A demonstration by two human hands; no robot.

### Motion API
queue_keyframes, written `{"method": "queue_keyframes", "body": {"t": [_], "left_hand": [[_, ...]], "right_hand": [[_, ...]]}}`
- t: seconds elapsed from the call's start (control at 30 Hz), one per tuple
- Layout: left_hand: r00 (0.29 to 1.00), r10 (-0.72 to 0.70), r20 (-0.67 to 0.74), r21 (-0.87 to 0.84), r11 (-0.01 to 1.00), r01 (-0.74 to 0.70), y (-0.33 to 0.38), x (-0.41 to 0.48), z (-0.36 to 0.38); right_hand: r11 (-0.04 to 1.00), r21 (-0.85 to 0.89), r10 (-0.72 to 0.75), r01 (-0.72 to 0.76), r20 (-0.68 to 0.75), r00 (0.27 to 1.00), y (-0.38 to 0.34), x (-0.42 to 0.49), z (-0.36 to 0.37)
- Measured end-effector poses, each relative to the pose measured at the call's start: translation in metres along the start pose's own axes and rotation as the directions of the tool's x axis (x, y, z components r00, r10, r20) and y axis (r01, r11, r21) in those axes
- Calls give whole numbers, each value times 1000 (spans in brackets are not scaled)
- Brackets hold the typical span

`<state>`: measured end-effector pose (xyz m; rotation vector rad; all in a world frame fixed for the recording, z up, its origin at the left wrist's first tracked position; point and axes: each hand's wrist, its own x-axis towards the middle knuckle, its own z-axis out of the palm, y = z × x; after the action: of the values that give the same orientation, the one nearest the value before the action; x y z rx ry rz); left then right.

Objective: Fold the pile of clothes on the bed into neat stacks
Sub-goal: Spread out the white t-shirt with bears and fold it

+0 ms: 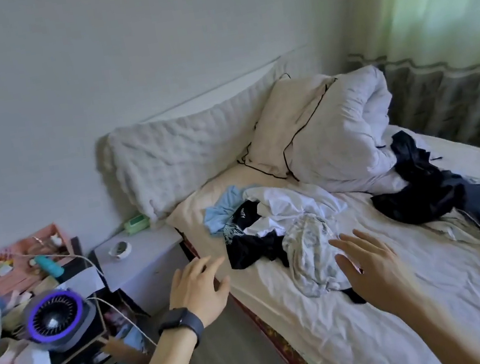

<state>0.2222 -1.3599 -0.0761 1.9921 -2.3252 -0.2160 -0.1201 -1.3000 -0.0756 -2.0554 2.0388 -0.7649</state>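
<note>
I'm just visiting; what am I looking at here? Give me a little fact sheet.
Setting: bed with a wrinkled cream sheet
Main pile: unfolded white, black and pale blue garments
Second pile: dark clothes, farther right
Left hand: open, empty, near bed edge
Right hand: open, empty, beside the patterned garment
Folded stacks: none visible

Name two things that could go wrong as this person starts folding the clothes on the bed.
1. The heap sits near the edge of the bed; tugging the patterned garment could drag the tangled black garment onto the floor.
2. A thin cable lies by the dark clothes; it may snag when they are lifted.
</note>
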Motion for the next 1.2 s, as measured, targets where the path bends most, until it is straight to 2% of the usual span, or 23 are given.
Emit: {"method": "queue_keyframes", "body": {"t": [0.2,0.4,0.67,0.83,1.03,1.13,1.2], "left_hand": [[981,54,184,-27,998,-50,-38,91,56],[942,67,328,-54,997,-52,-69,188,105],[829,96,550,-38,995,-90,-95,295,154],[779,138,612,-26,988,-155,-104,384,196],[753,248,610,-2,950,-312,-107,499,265],[720,343,603,-33,913,-407,-104,547,298],[664,366,652,-39,891,-453,-103,569,316]], "right_hand": [[982,14,188,-190,111,976,-1,46,74],[958,5,276,-288,265,924,2,110,149],[921,-22,352,-389,475,806,-2,211,231],[860,-63,449,-506,563,693,7,280,285],[697,-95,623,-710,571,535,45,371,357],[643,-76,684,-762,504,528,73,417,396],[617,-78,719,-783,460,521,92,444,419]]}}
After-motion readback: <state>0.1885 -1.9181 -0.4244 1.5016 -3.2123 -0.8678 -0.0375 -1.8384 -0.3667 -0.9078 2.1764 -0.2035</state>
